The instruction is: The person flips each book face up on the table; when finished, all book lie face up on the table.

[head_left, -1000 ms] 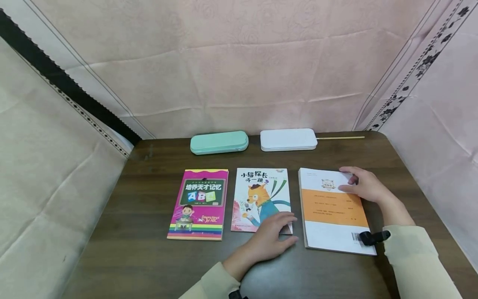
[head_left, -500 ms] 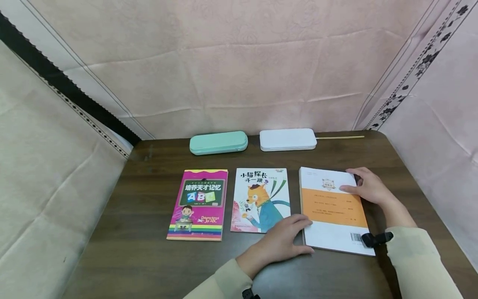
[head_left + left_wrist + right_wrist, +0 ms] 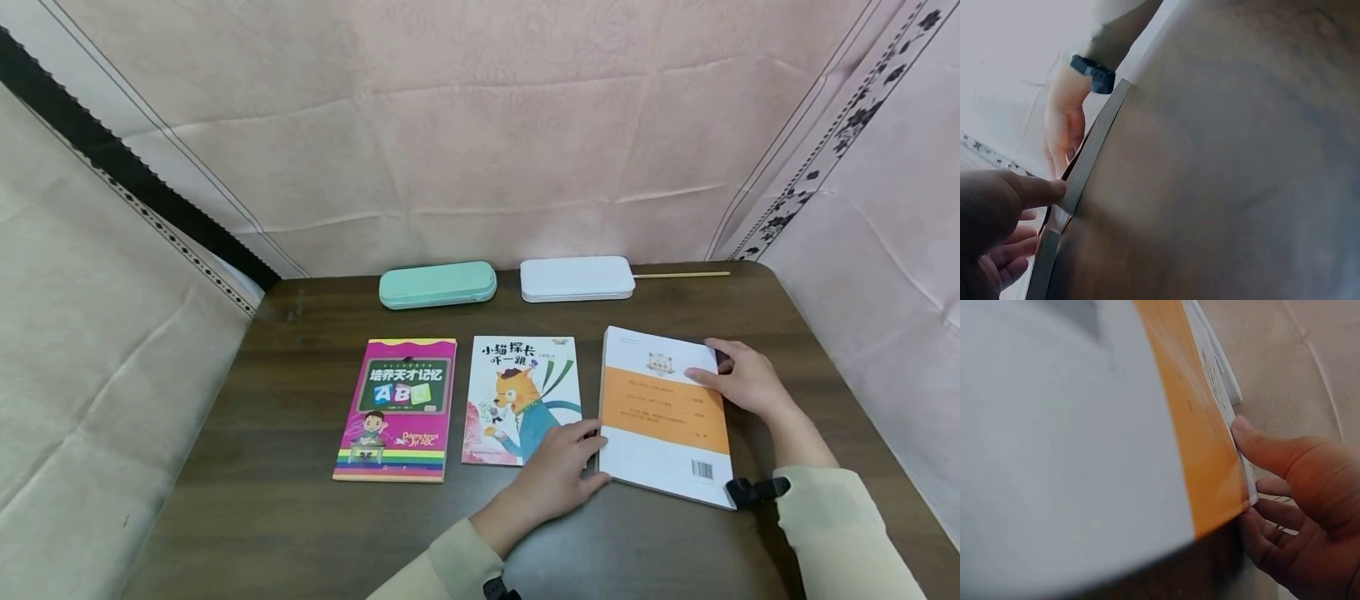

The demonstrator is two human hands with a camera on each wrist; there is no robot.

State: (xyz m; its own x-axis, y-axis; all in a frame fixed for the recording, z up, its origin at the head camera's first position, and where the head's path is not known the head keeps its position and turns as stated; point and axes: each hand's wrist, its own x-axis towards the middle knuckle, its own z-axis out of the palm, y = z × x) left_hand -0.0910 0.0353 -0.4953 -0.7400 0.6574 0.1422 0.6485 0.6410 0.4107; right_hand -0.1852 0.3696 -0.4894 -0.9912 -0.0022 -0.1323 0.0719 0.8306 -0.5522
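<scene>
A thick white book (image 3: 667, 465) with an orange band and a barcode lies face down at the right of the table in the head view, turned slightly askew. My left hand (image 3: 546, 478) holds its lower left corner. In the left wrist view, the left thumb (image 3: 1044, 190) presses against the book's edge (image 3: 1100, 140), with the other fingers beside the spine. At the upper right, my right hand (image 3: 746, 379) grips the side of the book. The right wrist view shows the right thumb (image 3: 1269, 447) at the cover's edge and the fingers curled behind it.
Left of the thick book lie a cat picture book (image 3: 517, 400), partly behind my left hand, and a pink ABC book (image 3: 395, 408). Along the table's far edge are a green case (image 3: 437, 285), a white case (image 3: 577, 279) and a thin stick (image 3: 681, 274).
My left hand has moved right, from over the cat book to the thick book's corner. The thick book has turned a little and shifted slightly left and away, with the right hand on it.
</scene>
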